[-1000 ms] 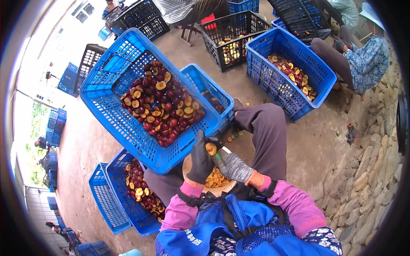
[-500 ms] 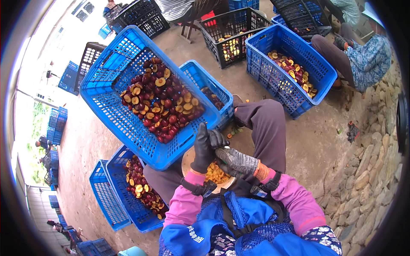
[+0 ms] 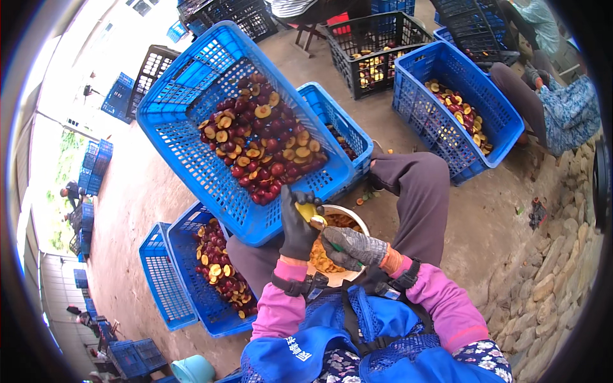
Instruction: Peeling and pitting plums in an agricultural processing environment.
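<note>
My left hand (image 3: 297, 230), in a black glove, grips a plum half (image 3: 306, 211) with its yellow flesh showing. Close beside it, my right hand (image 3: 348, 246) in a grey knit glove is closed around a slim tool with a green handle (image 3: 360, 263). A small pale-brown piece shows where tool and fruit meet; I cannot tell whether it is the tip or a pit. Beneath both hands, between my legs, a white bowl (image 3: 364, 228) holds orange-yellow bits. Just beyond my left hand, a tilted blue crate (image 3: 258, 235) holds dark red plums, some halved.
Other blue crates stand left (image 3: 165, 281), lower left (image 3: 214, 329), behind the tilted one (image 3: 362, 142) and at right (image 3: 440, 137). Farther back is a black crate (image 3: 345, 64) of cut fruit. A person (image 3: 568, 115) sits at right near a stone-covered bank (image 3: 543, 281).
My hands have moved apart a little; the yellow plum half now shows in the left. The view has shifted, so crates sit farther right and more of the bowl is visible.
</note>
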Available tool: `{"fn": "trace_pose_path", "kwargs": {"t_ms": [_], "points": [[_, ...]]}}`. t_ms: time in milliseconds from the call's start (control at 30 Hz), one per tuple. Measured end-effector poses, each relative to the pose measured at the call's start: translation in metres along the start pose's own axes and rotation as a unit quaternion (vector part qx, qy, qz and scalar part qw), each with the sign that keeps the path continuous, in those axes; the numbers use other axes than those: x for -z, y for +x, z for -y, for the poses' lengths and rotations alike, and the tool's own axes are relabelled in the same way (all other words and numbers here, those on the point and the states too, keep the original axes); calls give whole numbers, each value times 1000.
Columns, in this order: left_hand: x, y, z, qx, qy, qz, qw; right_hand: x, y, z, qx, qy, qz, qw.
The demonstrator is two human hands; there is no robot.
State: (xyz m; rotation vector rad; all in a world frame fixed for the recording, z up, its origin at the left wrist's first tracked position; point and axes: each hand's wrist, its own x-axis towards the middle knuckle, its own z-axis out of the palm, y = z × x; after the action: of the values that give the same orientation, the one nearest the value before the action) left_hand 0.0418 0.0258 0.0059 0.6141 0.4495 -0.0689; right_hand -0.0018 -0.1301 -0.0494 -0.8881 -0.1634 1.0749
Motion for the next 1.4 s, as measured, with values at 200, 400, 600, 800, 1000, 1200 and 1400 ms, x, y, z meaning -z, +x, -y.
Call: {"fn": "trace_pose_path", "kwargs": {"t_ms": [200, 400, 600, 800, 1000, 1200, 1400], "points": [[74, -26, -107, -323, 318, -73, 888, -5, 0, 15, 136, -311, 18, 940], [67, -3, -167, -392, 767, -164, 481, 4, 30, -21, 79, -692, -93, 711], [66, 181, -80, -198, 769, -34, 608, 31, 43, -54, 4, -525, -145, 839], [145, 276, -30, -235, 846, -97, 469, 27, 41, -30, -55, -516, -121, 846], [143, 276, -38, -213, 794, -65, 566, 33, 37, -28, -64, -556, -48, 828], [125, 250, -53, -43, 466, -109, 877, 43, 36, -53, 3, -529, -47, 848], [161, 281, -57, -228, 748, -62, 620, 17, 27, -23, -57, -382, -133, 913]]}}
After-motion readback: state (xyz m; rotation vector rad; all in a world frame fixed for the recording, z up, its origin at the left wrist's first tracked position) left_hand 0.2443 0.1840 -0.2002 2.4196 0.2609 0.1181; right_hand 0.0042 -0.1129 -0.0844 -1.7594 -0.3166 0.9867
